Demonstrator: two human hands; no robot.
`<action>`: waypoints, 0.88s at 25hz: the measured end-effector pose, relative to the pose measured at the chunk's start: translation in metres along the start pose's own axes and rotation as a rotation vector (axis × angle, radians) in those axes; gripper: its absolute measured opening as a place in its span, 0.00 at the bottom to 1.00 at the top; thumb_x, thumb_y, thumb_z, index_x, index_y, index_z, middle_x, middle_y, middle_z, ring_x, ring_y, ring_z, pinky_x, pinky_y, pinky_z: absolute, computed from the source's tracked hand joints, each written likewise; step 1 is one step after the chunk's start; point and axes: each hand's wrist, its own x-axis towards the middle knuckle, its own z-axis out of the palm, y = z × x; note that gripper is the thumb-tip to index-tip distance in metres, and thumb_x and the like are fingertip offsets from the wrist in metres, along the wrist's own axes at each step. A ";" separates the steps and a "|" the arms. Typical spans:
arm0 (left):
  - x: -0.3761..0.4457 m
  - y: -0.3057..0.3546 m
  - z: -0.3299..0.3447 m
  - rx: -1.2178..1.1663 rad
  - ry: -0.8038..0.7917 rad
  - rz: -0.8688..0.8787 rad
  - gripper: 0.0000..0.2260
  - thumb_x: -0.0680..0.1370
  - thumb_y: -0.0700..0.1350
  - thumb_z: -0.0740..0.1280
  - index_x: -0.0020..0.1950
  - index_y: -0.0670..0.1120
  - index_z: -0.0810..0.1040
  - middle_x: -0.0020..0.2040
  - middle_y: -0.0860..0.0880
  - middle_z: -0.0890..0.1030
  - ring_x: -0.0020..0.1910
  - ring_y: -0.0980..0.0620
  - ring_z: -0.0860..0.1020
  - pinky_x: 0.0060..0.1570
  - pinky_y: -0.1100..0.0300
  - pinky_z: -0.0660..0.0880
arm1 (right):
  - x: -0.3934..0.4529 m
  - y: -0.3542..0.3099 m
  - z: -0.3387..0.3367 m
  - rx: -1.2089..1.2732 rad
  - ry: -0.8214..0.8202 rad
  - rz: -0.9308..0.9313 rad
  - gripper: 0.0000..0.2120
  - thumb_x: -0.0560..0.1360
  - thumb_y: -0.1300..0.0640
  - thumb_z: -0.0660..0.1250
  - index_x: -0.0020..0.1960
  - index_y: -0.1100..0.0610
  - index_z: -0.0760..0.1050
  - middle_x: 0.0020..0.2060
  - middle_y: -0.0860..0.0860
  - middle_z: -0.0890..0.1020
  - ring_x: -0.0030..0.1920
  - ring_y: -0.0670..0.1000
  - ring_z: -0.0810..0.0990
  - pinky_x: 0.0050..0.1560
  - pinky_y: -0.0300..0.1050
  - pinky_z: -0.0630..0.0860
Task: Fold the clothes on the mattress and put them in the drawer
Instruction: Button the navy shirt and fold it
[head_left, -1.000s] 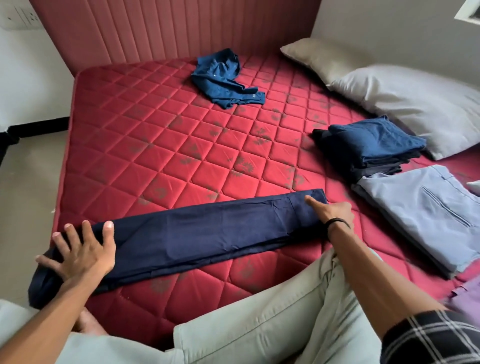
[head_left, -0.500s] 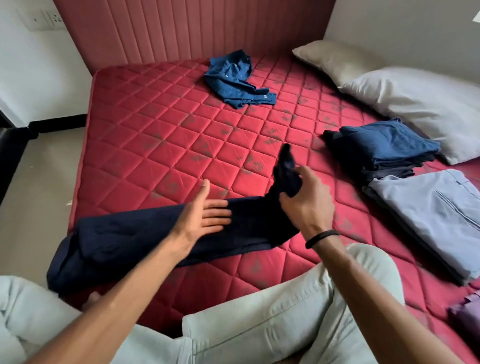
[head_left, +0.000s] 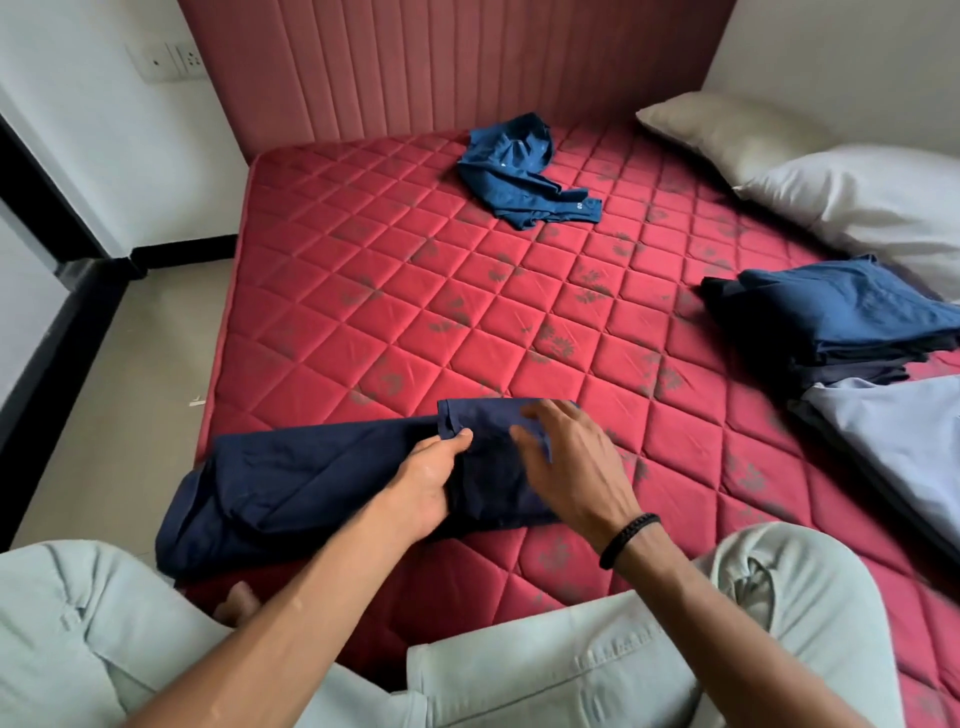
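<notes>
Navy trousers lie on mattress near its front edge, right end folded over. Left hand pinches the fold; right hand flat, fingers spread, on the folded part.

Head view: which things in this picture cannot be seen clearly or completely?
- Drawer: nowhere in the head view.
- Right hand: motion-blurred above the navy trousers, so contact is unclear.
- Left hand: its fingers grip the fold, their tips tucked under the cloth.
- Grey folded garment and white pillow: cut by the right edge.
- Folded blue stack: piece count unreadable.
</notes>
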 end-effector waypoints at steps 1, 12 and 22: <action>0.003 0.003 -0.004 0.021 0.009 0.022 0.07 0.84 0.40 0.65 0.52 0.42 0.82 0.45 0.43 0.85 0.40 0.47 0.84 0.44 0.54 0.81 | 0.005 0.008 0.002 -0.084 -0.016 -0.061 0.20 0.81 0.43 0.61 0.65 0.55 0.78 0.59 0.53 0.81 0.59 0.58 0.80 0.56 0.54 0.77; 0.016 -0.018 -0.047 0.047 -0.049 0.081 0.11 0.82 0.43 0.69 0.61 0.40 0.83 0.56 0.40 0.86 0.56 0.43 0.85 0.58 0.50 0.82 | -0.013 0.055 0.070 -0.420 -0.290 -0.113 0.35 0.81 0.29 0.44 0.84 0.43 0.51 0.83 0.51 0.56 0.83 0.55 0.51 0.77 0.69 0.52; 0.013 -0.025 -0.048 0.293 0.158 0.304 0.07 0.77 0.44 0.75 0.55 0.47 0.83 0.49 0.46 0.88 0.53 0.45 0.86 0.59 0.49 0.81 | -0.017 0.049 0.067 -0.394 -0.234 -0.104 0.33 0.82 0.32 0.49 0.82 0.45 0.57 0.82 0.53 0.59 0.82 0.57 0.55 0.77 0.71 0.51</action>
